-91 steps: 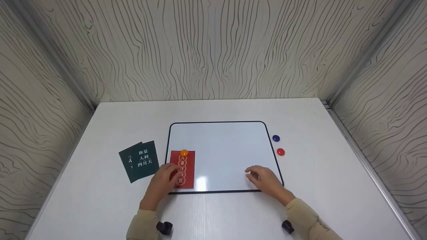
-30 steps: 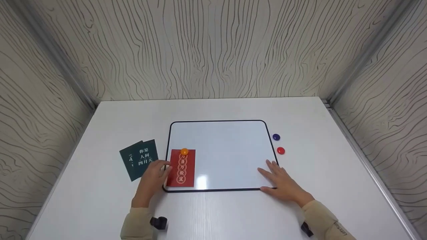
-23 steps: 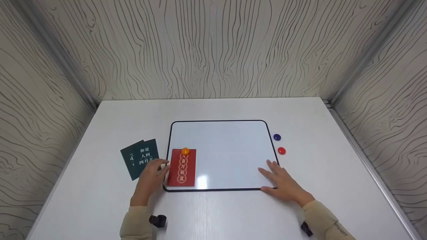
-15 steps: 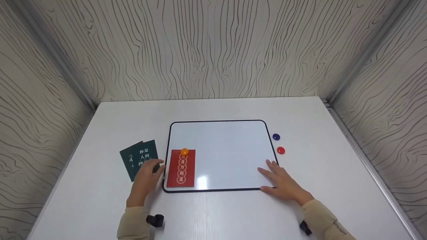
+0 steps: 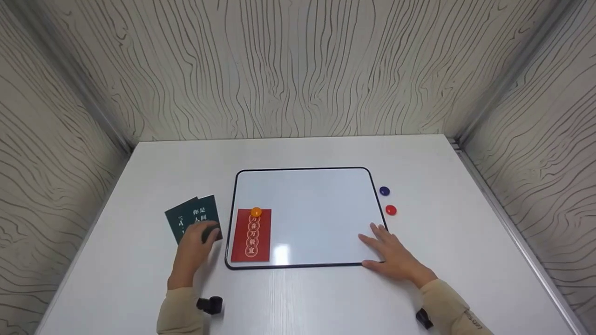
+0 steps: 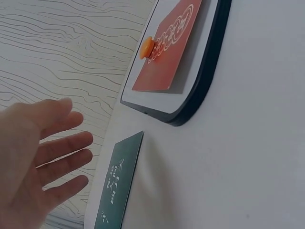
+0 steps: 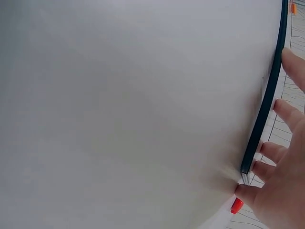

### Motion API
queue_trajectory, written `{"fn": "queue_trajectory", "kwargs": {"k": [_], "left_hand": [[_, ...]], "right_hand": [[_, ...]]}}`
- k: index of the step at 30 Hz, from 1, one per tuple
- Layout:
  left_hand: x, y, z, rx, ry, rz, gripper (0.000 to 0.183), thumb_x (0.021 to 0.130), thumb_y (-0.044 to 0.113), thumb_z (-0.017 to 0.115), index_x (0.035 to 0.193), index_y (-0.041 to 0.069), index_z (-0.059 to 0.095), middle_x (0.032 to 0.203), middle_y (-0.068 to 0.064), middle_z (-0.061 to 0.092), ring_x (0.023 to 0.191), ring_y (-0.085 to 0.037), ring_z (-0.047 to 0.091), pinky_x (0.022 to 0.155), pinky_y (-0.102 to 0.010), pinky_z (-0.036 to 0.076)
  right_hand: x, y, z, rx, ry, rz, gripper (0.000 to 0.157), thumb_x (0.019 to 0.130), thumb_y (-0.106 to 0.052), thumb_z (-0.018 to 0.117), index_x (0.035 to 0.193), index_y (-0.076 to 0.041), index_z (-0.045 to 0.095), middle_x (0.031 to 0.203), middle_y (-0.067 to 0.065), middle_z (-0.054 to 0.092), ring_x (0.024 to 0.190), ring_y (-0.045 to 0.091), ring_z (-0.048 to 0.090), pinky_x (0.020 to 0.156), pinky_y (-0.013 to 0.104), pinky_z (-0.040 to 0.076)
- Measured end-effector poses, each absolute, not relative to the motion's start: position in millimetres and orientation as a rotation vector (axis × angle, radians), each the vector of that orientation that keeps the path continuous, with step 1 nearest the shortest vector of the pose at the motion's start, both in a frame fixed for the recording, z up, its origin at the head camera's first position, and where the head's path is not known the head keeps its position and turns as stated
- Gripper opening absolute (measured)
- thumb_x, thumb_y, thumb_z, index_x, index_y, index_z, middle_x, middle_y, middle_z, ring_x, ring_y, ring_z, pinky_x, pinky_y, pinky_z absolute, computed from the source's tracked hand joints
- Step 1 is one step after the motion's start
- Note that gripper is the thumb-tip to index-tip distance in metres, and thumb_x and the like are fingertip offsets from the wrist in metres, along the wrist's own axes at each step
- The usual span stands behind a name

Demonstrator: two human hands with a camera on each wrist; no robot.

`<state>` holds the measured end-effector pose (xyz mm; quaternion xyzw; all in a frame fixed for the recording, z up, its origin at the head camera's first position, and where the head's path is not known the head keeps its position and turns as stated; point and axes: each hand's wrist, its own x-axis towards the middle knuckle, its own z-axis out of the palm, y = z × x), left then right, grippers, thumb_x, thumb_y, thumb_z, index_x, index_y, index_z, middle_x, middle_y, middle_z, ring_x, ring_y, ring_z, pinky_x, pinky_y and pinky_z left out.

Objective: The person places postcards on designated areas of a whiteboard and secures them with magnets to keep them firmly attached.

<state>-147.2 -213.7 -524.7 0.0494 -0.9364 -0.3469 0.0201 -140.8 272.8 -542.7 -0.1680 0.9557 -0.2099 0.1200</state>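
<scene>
My left hand (image 5: 192, 244) hovers over two overlapping dark green cards (image 5: 208, 207) with white writing, left of a small whiteboard (image 5: 321, 209). In the left wrist view its fingers are loosely extended and hold nothing; a green card (image 6: 119, 176) lies below. On the board's lower left is a red card (image 5: 264, 242) with circled characters, under an orange knob-shaped magnet (image 5: 256, 212) near its top edge. My right hand (image 5: 396, 258) rests with spread fingers on the board's lower right corner. The right wrist view shows its fingertips along the dark rim (image 7: 267, 102).
A blue round magnet (image 5: 384, 191) and a red round magnet (image 5: 391, 210) lie on the white table (image 5: 298, 298) just right of the board. Wood-patterned panels (image 5: 298, 70) rise behind the table and on both sides. Each wrist wears a small black camera (image 5: 212, 305).
My left hand has drawn away leftward from the red card and now hovers over the green cards. My right hand moved from above the board to its lower right corner, then stayed there.
</scene>
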Motion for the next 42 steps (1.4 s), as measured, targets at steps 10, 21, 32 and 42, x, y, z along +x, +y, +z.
{"fn": "queue_trajectory", "kwargs": {"k": [10,21,32,42], "left_hand": [[-147,-224,-528,0.205,-2.898,-1.097,0.034,0.098,0.022,0.054,0.126,0.005,0.059,0.137,-0.019,0.056,0.135,-0.039,0.046,0.115,-0.055,0.034],[-147,-231,-532,0.365,-2.831,-1.075,0.031,0.098,0.019,0.053,0.123,0.002,0.061,0.129,-0.022,0.061,0.125,-0.037,0.054,0.109,-0.053,0.042],[-142,-233,-536,0.627,-2.625,-1.137,0.027,0.097,0.008,0.049,0.117,-0.006,0.061,0.113,-0.028,0.064,0.104,-0.036,0.061,0.09,-0.047,0.053],[-139,-234,-536,0.705,-2.577,-1.197,0.031,0.097,0.008,0.047,0.121,-0.008,0.058,0.116,-0.03,0.062,0.105,-0.038,0.059,0.093,-0.049,0.052]], "right_hand": [[-141,273,-543,-0.486,2.785,-0.614,0.068,0.088,-0.051,0.062,0.147,-0.024,0.04,0.162,0.015,0.02,0.15,0.042,0.014,0.119,0.066,0.014],[-139,272,-541,-0.495,2.796,-0.621,0.068,0.088,-0.048,0.063,0.147,-0.023,0.04,0.162,0.016,0.021,0.149,0.043,0.015,0.118,0.067,0.015],[-140,272,-542,-0.541,2.824,-0.608,0.068,0.088,-0.052,0.061,0.145,-0.02,0.043,0.16,0.019,0.024,0.148,0.045,0.017,0.118,0.067,0.017],[-139,272,-542,-0.541,2.825,-0.613,0.068,0.088,-0.051,0.061,0.145,-0.019,0.043,0.16,0.02,0.024,0.148,0.045,0.017,0.118,0.066,0.017]]}}
